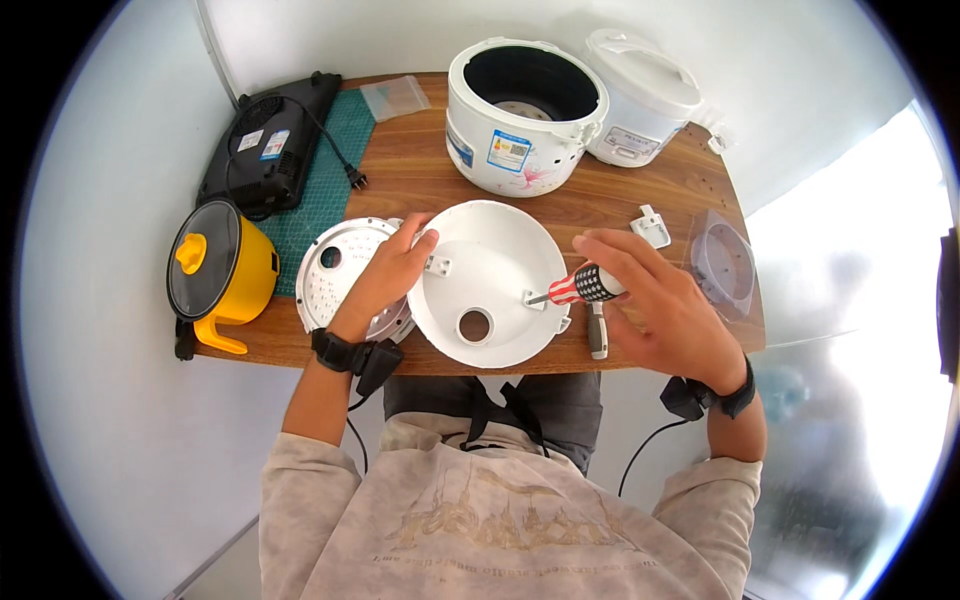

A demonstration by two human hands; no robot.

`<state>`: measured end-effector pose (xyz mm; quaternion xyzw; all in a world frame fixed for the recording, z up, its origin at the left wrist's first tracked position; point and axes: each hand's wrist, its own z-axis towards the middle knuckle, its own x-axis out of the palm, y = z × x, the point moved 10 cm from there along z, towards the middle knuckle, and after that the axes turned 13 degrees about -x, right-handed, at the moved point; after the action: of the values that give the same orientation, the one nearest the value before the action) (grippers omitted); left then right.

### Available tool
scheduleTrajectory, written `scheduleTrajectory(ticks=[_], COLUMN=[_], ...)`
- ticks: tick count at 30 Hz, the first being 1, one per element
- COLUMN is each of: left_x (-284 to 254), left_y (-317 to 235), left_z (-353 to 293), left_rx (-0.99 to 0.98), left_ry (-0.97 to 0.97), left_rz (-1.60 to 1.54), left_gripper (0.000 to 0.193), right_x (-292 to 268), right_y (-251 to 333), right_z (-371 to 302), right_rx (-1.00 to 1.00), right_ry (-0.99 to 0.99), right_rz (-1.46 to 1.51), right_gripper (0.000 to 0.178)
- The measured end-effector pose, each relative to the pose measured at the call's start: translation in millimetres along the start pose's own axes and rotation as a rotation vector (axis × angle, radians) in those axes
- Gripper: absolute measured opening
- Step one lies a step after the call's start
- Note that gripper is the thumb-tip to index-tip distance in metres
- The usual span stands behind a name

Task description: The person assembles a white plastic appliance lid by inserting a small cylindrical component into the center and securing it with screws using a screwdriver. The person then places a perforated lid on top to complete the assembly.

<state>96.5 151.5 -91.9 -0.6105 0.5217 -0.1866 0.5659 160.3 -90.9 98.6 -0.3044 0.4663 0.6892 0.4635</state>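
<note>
A white round plastic lid shell point(492, 255) lies tipped with its hollow side up near the table's front edge; a round hole shows in its lower part. My left hand point(392, 268) grips its left rim, thumb over the edge. In my right hand point(660, 305) is a stubby screwdriver point(578, 288) with a striped and starred handle. The shaft reaches a small white bracket point(534, 300) inside the shell's right side; its very tip is too small to make out. Partly under my left forearm lies a perforated round inner lid plate point(335, 283).
A white rice cooker body point(520, 150) stands at the back, beside another white cooker point(645, 95). Left are a yellow pot point(245, 275), a black appliance point(270, 145) and a green cutting mat point(335, 150). Right are a white plastic part point(650, 227), a grey-handled tool point(597, 332) and a clear container point(722, 265).
</note>
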Motion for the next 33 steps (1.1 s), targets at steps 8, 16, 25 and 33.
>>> scheduleTrajectory(ticks=[8, 16, 25, 33], left_x=[0, -3, -1, -4], left_y=[-9, -12, -11, -12], left_z=[-6, -10, -10, -12], left_rx=[0.014, 0.017, 0.018, 0.083], left_ry=[-0.065, -0.159, -0.163, -0.21], left_rz=[0.055, 0.17, 0.178, 0.171], left_gripper=[0.037, 0.036, 0.036, 0.036], right_x=[-4, -7, 1, 12], right_y=[-11, -1, -1, -11], right_z=[6, 12, 13, 12], right_rx=[0.05, -0.058, 0.05, 0.177], right_ry=[0.025, -0.052, 0.052, 0.249], right_rz=[-0.245, -0.27, -0.263, -0.288], right_gripper=[0.043, 0.037, 0.034, 0.033])
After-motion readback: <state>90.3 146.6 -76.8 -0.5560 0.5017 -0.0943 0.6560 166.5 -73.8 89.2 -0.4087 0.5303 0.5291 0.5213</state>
